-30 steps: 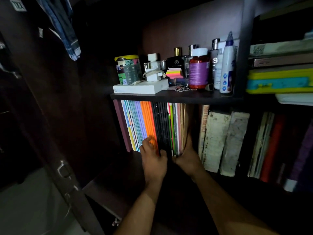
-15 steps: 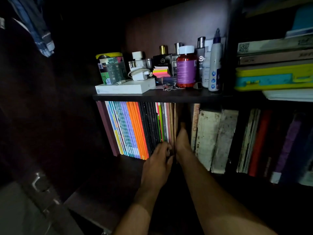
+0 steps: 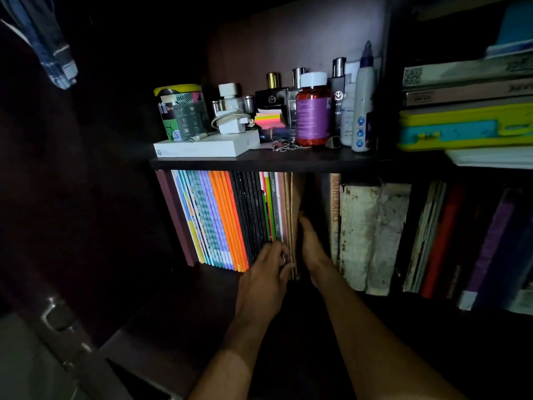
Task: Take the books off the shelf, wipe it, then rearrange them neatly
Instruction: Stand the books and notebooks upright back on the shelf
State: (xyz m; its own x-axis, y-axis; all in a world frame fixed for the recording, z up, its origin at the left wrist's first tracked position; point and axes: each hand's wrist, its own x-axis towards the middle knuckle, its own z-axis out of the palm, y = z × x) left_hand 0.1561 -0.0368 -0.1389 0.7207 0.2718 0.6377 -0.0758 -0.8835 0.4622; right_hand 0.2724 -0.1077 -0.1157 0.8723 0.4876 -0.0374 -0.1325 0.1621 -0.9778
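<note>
A row of thin upright books (image 3: 230, 220) with blue, purple, orange, black and green spines fills the left of the lower shelf (image 3: 207, 284). At its right end stand thin brown books (image 3: 290, 203). My left hand (image 3: 268, 267) curls its fingers round the lower spines of these brown books. My right hand (image 3: 310, 243) reaches, fingers straight, into the dark gap on their right and lies flat against them. Beyond the gap stand worn, stained old books (image 3: 372, 232) and darker volumes (image 3: 444, 241).
The upper shelf (image 3: 259, 163) carries a white box (image 3: 207, 147), a tin, a charger, perfume bottles and a red pill bottle (image 3: 313, 111). Flat cases (image 3: 461, 128) are stacked at the right. An open cupboard door with a metal handle (image 3: 54, 313) stands left; denim cloth (image 3: 49, 47) hangs above.
My left hand slid right along the spines from the orange books to the brown ones. My right hand pushed deeper into the gap. The view shifted a little.
</note>
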